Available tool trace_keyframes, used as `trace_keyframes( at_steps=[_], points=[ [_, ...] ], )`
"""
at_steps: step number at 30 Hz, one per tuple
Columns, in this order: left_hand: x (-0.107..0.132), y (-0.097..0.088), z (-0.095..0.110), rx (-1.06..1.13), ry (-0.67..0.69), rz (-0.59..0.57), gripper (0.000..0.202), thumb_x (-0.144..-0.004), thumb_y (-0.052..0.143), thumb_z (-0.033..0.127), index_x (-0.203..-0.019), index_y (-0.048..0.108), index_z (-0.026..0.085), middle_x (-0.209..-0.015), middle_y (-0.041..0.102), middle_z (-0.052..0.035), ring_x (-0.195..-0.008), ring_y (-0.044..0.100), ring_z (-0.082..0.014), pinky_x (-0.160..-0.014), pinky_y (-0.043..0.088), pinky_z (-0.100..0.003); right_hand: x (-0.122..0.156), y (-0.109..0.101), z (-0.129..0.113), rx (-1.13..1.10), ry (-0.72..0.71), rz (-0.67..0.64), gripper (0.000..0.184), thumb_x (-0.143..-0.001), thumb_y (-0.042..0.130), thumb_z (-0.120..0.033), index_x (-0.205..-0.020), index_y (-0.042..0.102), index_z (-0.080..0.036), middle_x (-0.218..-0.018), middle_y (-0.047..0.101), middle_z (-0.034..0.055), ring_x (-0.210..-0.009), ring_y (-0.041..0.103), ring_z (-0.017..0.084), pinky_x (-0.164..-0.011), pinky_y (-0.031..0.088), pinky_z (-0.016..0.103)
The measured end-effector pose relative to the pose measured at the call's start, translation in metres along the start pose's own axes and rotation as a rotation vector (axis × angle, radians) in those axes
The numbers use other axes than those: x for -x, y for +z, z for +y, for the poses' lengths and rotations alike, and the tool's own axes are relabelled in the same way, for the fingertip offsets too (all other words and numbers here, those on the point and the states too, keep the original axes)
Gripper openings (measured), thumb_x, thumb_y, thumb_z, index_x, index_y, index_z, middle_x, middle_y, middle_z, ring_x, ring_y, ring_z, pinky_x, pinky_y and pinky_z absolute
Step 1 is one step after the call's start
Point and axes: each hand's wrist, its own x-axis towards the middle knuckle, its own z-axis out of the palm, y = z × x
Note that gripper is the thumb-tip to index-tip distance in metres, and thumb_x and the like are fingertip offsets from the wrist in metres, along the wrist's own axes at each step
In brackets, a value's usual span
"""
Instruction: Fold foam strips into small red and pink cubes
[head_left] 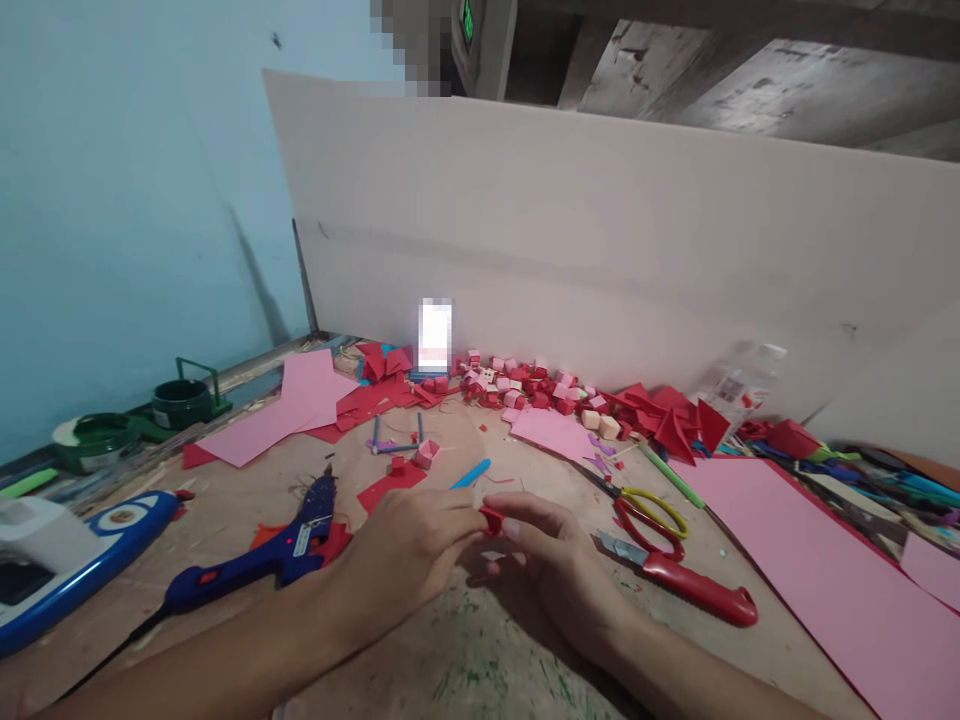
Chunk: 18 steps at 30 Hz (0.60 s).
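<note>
Low over a worn wooden table (480, 660), my left hand (409, 550) and my right hand (551, 560) meet. Both pinch one small red paper piece (491, 520) between their fingertips. The fingers of both hands are curled closed on it. A blue glue gun (262, 555) lies just left of my left hand. A red utility knife (686, 580) and red-and-yellow scissors (652, 515) lie just right of my right hand. A blue stick (471, 473) pokes out behind my left hand.
Several small red and pink paper cubes (525, 385) are heaped along a tall cardboard sheet (637, 250) at the back. Pink paper sheets (817, 570) lie right, more pink paper (289, 410) left. A blue-and-white device (67, 560) and green tape holders (142, 420) stand at far left.
</note>
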Motion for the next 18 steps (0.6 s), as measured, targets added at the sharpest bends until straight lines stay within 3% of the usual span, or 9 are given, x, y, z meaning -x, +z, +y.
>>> trace_keyframes(
  at_steps=[10, 15, 18],
  points=[
    [-0.0019, 0.0000, 0.0014, 0.020, -0.041, 0.095, 0.015, -0.094, 0.064, 0.009, -0.096, 0.074, 0.020, -0.089, 0.077, -0.0011, -0.068, 0.065, -0.0149, -0.060, 0.040, -0.024, -0.0015, -0.0035, 0.0011, -0.005, -0.019, -0.021, 0.037, -0.067, 0.096, -0.026, -0.100, 0.080, -0.018, -0.094, 0.082, 0.0094, -0.069, 0.077, 0.022, -0.072, 0.064, 0.040],
    [0.0025, 0.0016, 0.0015, 0.081, -0.033, 0.063, 0.019, -0.097, 0.060, 0.011, -0.097, 0.077, 0.020, -0.093, 0.077, -0.0028, -0.077, 0.068, -0.0156, -0.065, 0.043, -0.024, -0.0008, -0.0029, 0.0006, 0.007, -0.008, 0.020, 0.041, -0.064, 0.097, -0.026, -0.100, 0.079, -0.018, -0.087, 0.080, 0.0068, -0.063, 0.075, 0.021, -0.068, 0.065, 0.039],
    [0.0005, 0.0001, 0.0040, 0.168, -0.133, 0.062, 0.021, -0.097, 0.059, 0.015, -0.099, 0.079, 0.021, -0.088, 0.076, -0.0019, -0.075, 0.067, -0.0158, -0.066, 0.045, -0.025, -0.0004, -0.0005, 0.0002, 0.018, -0.026, 0.050, 0.043, -0.063, 0.098, -0.027, -0.099, 0.078, -0.018, -0.088, 0.080, 0.0065, -0.061, 0.074, 0.020, -0.064, 0.065, 0.037]
  ],
)
